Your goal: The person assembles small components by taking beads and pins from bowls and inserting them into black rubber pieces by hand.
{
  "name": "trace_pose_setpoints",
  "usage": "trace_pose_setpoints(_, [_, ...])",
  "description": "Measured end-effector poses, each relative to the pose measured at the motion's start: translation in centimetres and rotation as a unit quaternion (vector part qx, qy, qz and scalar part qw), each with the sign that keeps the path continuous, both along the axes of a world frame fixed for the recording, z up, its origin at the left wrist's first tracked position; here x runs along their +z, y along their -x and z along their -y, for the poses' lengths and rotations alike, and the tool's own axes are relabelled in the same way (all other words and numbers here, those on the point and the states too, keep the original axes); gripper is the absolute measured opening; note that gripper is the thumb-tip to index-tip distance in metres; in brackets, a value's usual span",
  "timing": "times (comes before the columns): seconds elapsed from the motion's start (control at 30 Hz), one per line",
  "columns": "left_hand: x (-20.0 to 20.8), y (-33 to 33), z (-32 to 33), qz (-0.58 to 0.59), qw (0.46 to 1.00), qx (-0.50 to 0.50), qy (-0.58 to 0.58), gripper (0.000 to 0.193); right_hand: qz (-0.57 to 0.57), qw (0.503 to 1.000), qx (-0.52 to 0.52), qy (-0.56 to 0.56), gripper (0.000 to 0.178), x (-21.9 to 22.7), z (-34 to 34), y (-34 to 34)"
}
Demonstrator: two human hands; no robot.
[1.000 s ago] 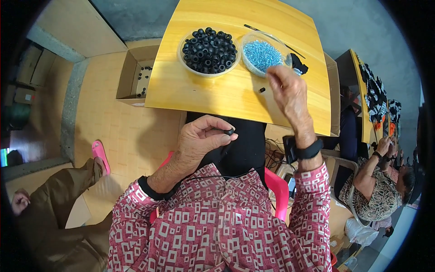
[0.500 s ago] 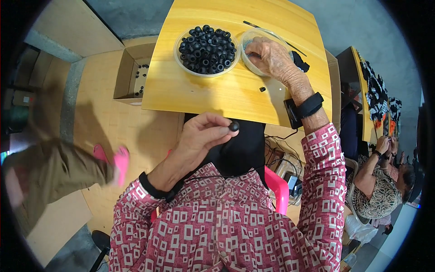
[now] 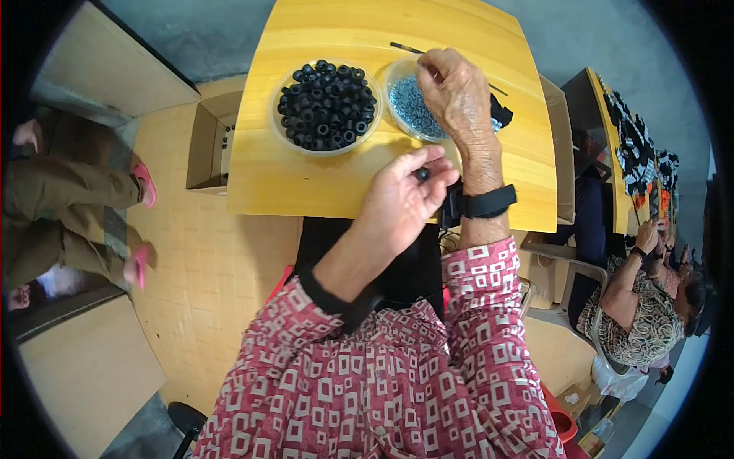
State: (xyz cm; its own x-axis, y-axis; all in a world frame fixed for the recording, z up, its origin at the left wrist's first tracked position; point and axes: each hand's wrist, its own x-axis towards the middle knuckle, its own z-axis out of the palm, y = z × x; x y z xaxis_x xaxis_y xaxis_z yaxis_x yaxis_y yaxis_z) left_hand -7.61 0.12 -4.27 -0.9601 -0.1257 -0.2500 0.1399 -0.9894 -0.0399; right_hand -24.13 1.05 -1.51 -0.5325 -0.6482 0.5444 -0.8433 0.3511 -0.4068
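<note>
My left hand (image 3: pixel 401 197) is palm up at the table's near edge, fingers curled round a small round black piece (image 3: pixel 422 174). Above the clear tub of tiny blue-grey beads (image 3: pixel 414 105), my right hand (image 3: pixel 456 92) is bent with thumb and fingertips drawn together; whatever they pinch is too small or hidden to make out. Left of that tub stands a clear round tub (image 3: pixel 275 128) heaped with black pieces, many with a hole through them. My right wrist crosses close beyond my left fingertips.
A thin dark stick (image 3: pixel 405 47) and black cloth (image 3: pixel 501 115) lie on the yellow table (image 3: pixel 267 195). An open cardboard box (image 3: pixel 205 145) with a few black pieces stands to the left. Another person in pink slippers (image 3: pixel 145 185) is at the left; a co-worker (image 3: pixel 638 310) sits right.
My right hand has come up out of the bead tub. My left hand has moved forward and right, turning palm up with the black piece. The person at the left has shifted position.
</note>
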Motion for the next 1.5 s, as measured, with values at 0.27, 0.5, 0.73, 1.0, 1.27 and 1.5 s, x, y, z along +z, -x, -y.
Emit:
trace_pose_setpoints(0.27, [3.3,-5.1,1.1,0.174,0.93,-0.04,0.321,0.03,0.159,0.987,0.022,0.019,0.015,-0.1,-4.2,0.7])
trace_pose_setpoints(0.5, [2.4,-6.8,1.3,0.179,0.881,-0.075,0.431,0.028,0.107,0.991,0.068,0.032,0.015,-0.6,-4.2,0.0])
trace_pose_setpoints(0.73, [2.8,-7.5,1.6,0.194,0.871,-0.124,0.433,0.032,0.246,0.966,0.039,0.065,0.014,-0.5,-4.2,-0.8])
trace_pose_setpoints(1.0, [3.2,-6.8,1.6,0.164,0.891,-0.11,0.409,0.037,0.395,0.909,0.074,0.111,0.013,-0.8,-4.9,0.0])
trace_pose_setpoints(1.27, [3.2,-6.3,1.7,0.146,0.867,-0.101,0.467,0.016,0.476,0.866,0.078,0.129,0.012,-0.2,-4.9,-0.2])
trace_pose_setpoints(1.5, [4.3,-4.0,1.8,0.17,0.859,-0.026,0.481,0.019,0.541,0.812,0.127,0.181,0.013,0.1,-4.9,-0.2])
